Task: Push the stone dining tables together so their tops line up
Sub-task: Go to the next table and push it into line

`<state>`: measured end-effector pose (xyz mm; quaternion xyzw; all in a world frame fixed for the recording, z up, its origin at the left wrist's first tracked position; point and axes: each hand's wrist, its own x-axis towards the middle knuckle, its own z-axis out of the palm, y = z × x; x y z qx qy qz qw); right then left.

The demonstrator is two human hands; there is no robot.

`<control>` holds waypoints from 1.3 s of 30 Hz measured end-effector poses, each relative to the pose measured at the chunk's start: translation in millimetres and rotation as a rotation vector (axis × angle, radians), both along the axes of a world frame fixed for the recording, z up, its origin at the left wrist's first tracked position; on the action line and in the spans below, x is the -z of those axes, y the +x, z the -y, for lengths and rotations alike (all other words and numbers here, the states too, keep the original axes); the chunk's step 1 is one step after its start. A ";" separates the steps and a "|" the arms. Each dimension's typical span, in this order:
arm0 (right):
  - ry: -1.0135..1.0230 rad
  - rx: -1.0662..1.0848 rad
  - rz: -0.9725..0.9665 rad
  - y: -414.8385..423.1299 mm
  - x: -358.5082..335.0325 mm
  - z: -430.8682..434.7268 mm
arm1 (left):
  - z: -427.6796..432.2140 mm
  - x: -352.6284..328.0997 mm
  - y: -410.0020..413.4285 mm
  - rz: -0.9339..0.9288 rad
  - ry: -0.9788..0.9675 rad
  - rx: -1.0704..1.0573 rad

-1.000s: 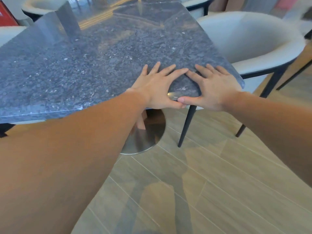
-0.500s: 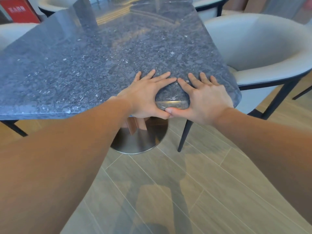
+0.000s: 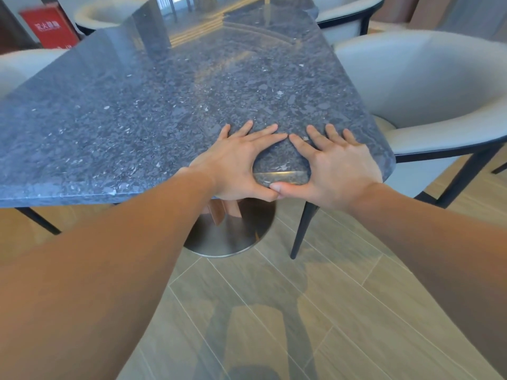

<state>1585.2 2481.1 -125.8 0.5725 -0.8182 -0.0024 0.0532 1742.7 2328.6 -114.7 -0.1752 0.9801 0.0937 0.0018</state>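
Your left hand (image 3: 236, 163) and right hand (image 3: 338, 163) stay flat, fingers straight, on the near corner of the stone table (image 3: 153, 105), unchanged from half a second ago. Your thumbs meet against its edge. The tabletop runs from your hands toward 11 o'clock.

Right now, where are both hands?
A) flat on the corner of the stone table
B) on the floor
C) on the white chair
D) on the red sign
A: the left hand and the right hand both lie flat on the near corner of the stone table, thumbs against its edge.
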 end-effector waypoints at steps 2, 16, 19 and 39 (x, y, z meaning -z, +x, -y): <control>-0.005 0.000 -0.002 -0.5 -0.2 0.2 | 0.8 0.0 0.0 -0.008 0.006 0.000; 0.043 0.056 0.018 6.2 -4.0 0.5 | 19.2 -9.9 28.8 0.038 -0.059 0.019; 0.077 0.024 0.010 22.9 -11.6 7.3 | 65.4 -9.4 89.4 0.085 -0.109 -0.084; 0.154 -0.283 -0.045 121.2 -9.7 102.2 | 97.3 -3.9 132.7 0.028 0.010 -0.125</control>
